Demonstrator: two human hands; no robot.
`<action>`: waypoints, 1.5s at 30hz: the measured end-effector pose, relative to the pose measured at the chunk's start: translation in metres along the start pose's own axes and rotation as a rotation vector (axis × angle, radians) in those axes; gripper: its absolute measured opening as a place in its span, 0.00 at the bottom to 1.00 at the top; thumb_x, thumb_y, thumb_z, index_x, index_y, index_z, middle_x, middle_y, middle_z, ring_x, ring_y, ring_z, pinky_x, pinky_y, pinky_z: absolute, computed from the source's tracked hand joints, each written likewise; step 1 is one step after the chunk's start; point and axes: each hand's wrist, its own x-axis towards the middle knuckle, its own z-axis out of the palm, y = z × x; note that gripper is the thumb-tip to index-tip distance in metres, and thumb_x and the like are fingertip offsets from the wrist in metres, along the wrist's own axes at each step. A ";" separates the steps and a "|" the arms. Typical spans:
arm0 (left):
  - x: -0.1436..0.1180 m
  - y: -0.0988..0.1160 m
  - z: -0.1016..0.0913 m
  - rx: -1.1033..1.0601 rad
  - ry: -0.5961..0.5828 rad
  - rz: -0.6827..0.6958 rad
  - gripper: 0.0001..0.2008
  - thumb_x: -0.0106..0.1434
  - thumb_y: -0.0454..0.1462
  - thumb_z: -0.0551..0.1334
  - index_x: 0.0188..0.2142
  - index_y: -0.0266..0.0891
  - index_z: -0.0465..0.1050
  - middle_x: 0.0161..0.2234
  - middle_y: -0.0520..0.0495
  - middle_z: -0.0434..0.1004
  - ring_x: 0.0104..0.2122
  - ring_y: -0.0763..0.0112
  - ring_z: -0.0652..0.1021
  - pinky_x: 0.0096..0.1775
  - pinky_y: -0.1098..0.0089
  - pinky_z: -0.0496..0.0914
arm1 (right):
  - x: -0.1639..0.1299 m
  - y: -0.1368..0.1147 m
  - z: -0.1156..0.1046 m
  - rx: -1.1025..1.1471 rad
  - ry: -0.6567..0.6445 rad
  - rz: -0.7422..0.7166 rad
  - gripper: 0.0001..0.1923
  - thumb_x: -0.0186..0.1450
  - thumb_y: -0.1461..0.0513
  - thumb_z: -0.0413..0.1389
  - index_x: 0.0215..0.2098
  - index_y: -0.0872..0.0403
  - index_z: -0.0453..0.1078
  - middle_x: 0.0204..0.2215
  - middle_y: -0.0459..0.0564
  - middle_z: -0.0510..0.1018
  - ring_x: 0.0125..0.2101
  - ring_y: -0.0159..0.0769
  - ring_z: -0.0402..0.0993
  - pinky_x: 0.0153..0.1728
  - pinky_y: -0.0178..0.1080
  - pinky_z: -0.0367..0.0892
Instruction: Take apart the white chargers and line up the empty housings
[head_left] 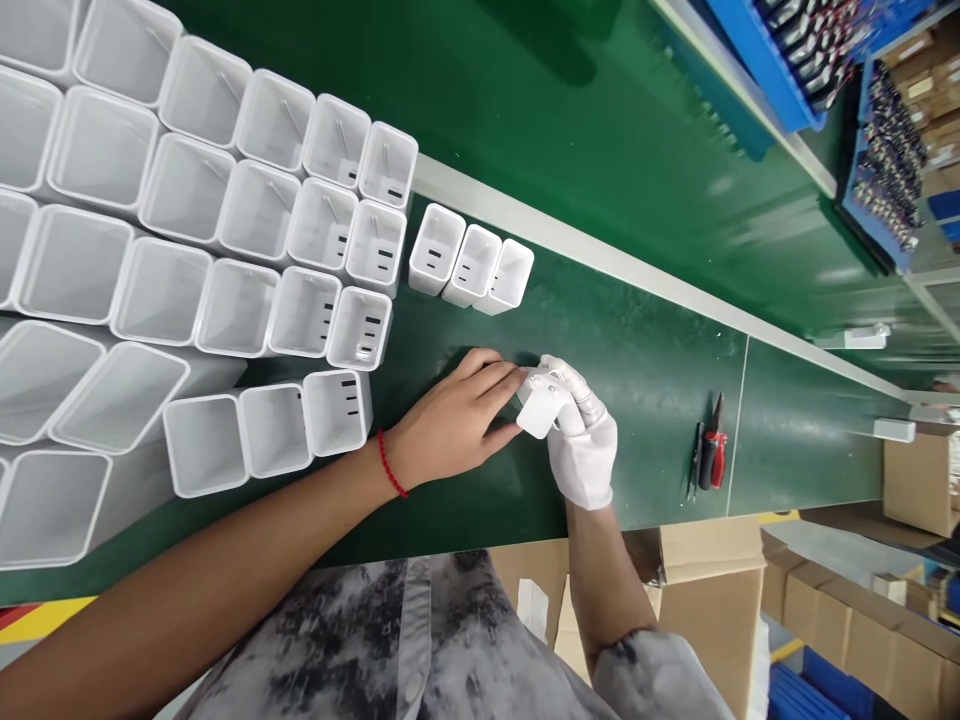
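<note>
My left hand (454,420) is bare, with a red string on the wrist, and its fingertips pinch a small white plastic part (538,408) over the green bench mat (637,400). My right hand (581,440) wears a white glove and grips the same part from the other side. Just beyond them three white open charger shells (471,262) stand in a short row. Several more white shells (225,250) stand in rows on the left, the nearest of them (337,410) close to my left wrist.
Red-handled cutters (712,455) lie on the mat to the right. Cardboard boxes (712,590) stand below the bench edge. Past a grey strip runs a green conveyor belt (600,110), with blue bins of parts (885,150) at top right.
</note>
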 end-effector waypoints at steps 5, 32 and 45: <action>0.000 0.000 0.000 0.007 -0.003 -0.017 0.19 0.68 0.35 0.57 0.56 0.27 0.64 0.52 0.36 0.72 0.54 0.53 0.67 0.56 0.54 0.70 | -0.007 0.003 -0.006 -0.037 0.002 -0.095 0.16 0.68 0.58 0.54 0.54 0.43 0.71 0.54 0.47 0.76 0.54 0.43 0.73 0.58 0.52 0.67; -0.005 0.001 0.003 -0.086 0.085 -0.094 0.22 0.64 0.26 0.51 0.58 0.28 0.63 0.50 0.36 0.72 0.55 0.57 0.68 0.54 0.55 0.71 | 0.004 -0.043 -0.015 0.424 0.020 0.282 0.14 0.66 0.51 0.55 0.47 0.46 0.74 0.44 0.45 0.79 0.38 0.30 0.76 0.40 0.36 0.76; -0.004 0.010 -0.002 -0.072 0.140 -0.093 0.23 0.64 0.29 0.54 0.59 0.32 0.60 0.50 0.37 0.71 0.53 0.57 0.69 0.54 0.56 0.72 | 0.188 -0.077 -0.014 -0.780 0.326 -0.406 0.44 0.65 0.57 0.48 0.71 0.64 0.30 0.51 0.67 0.75 0.49 0.49 0.76 0.48 0.51 0.72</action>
